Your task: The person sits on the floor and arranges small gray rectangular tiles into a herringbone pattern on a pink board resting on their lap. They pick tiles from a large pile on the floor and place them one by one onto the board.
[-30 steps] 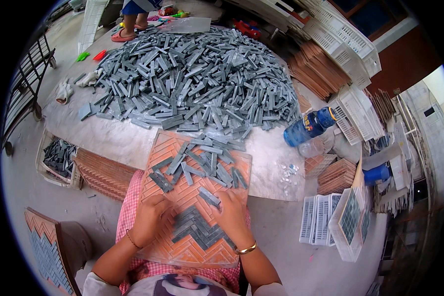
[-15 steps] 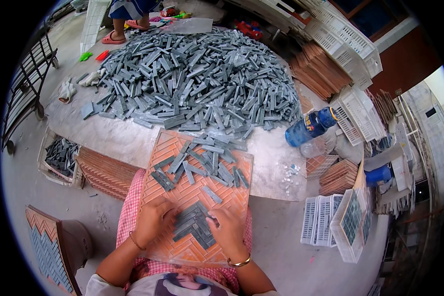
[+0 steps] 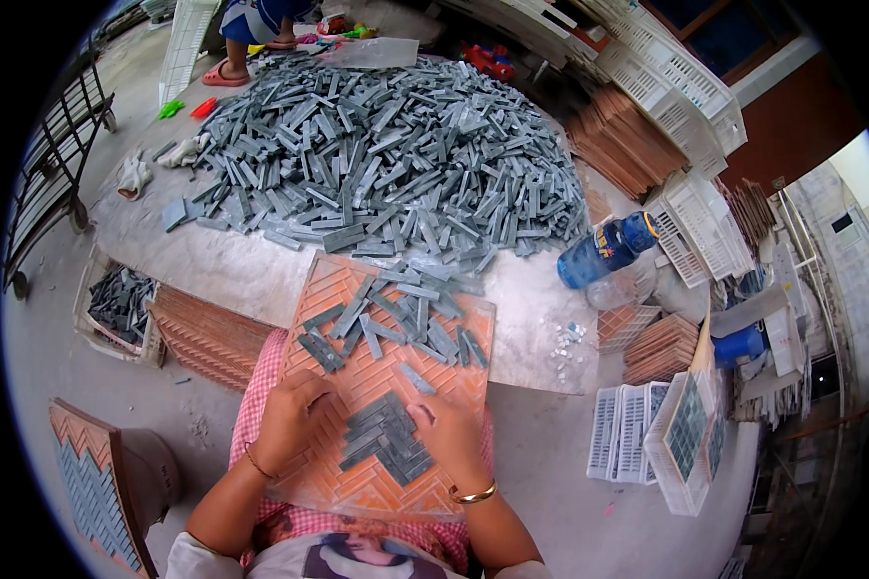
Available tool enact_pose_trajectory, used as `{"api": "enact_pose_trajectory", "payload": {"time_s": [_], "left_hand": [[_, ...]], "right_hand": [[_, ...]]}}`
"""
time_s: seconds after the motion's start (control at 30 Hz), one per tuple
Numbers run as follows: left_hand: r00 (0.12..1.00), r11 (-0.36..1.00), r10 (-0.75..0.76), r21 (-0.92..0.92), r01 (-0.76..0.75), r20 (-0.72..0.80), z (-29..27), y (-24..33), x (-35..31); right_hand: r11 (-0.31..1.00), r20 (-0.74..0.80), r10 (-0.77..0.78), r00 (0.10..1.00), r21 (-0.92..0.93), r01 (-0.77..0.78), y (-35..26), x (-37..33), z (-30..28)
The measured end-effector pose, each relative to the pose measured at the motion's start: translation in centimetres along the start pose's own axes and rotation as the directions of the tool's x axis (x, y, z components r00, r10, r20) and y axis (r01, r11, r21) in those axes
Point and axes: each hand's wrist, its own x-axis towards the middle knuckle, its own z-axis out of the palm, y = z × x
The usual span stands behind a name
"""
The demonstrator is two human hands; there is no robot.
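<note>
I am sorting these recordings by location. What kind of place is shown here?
Probably a small mosaic tile workshop. A big heap of grey tile strips covers the table, the left hand and right hand press strips into an orange herringbone tray, and stacks of white plastic trays stand around.

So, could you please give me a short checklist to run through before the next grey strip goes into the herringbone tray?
1. Orange herringbone tray rests flat on the lap and table edge: ok.
2. Laid grey strips sit in the grooves: ok.
3. Loose grey strips on the tray's far half are within reach: ok.
4. Left hand is on the tray: ok.
5. Right hand holds a strip: cannot tell.
</note>
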Motion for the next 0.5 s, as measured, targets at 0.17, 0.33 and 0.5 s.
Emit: {"api": "enact_pose_trajectory", "payload": {"time_s": [0.17, 0.33, 0.5], "left_hand": [[0.993, 0.996, 0.081, 0.038, -0.084, 0.08, 0.7, 1.4, 1.9], [0.985, 0.99, 0.144, -0.003, -0.144, 0.093, 1.9, 0.8, 3.3], [0.988, 0.994, 0.102, -0.059, -0.096, 0.115, 3.1, 0.2, 2.8]], "right_hand": [[0.995, -0.102, -0.077, 0.992, -0.066, 0.07, 0.6, 2.0, -1.1], [0.999, -0.035, -0.033, 0.999, 0.009, 0.034, 1.3, 1.9, -0.4], [0.989, 0.016, 0.043, 0.999, 0.142, -0.045, 0.5, 1.2, -0.4]]}}
